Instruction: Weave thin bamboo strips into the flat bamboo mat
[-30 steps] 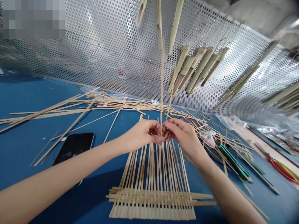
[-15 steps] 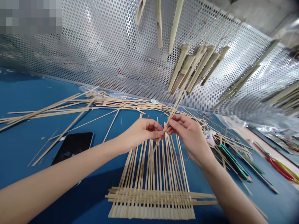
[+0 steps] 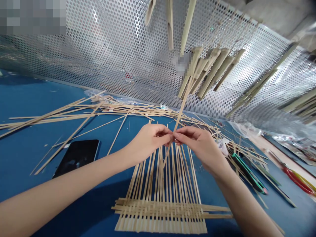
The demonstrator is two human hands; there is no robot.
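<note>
The left hand (image 3: 150,140) and the right hand (image 3: 197,144) meet fingertip to fingertip above the middle of the table (image 3: 29,144). Both are closed in a pinch on one thin bamboo strip (image 3: 181,107). The strip is tilted: its lower end dips among the uprights below the hands, and its upper end rises toward the far right.

Directly under the hands lies the woven mat (image 3: 160,197), at the centre of the near edge. Its long strips run away from the near edge and fan slightly. Several cross strips are interlaced through them close to the near edge.

A dark phone (image 3: 76,156) lies flat to the left of the mat, apart from it. Loose strips (image 3: 98,110) are scattered across the far side of the table, with some reaching toward the left edge. Toward the right edge lie a green-handled tool (image 3: 247,171), a red-and-yellow tool (image 3: 296,176) and a clear plastic bag (image 3: 244,128).

The table surface is blue. A perforated metal panel (image 3: 111,59) stands along the far edge, with split bamboo pieces (image 3: 209,70) hanging on it.
</note>
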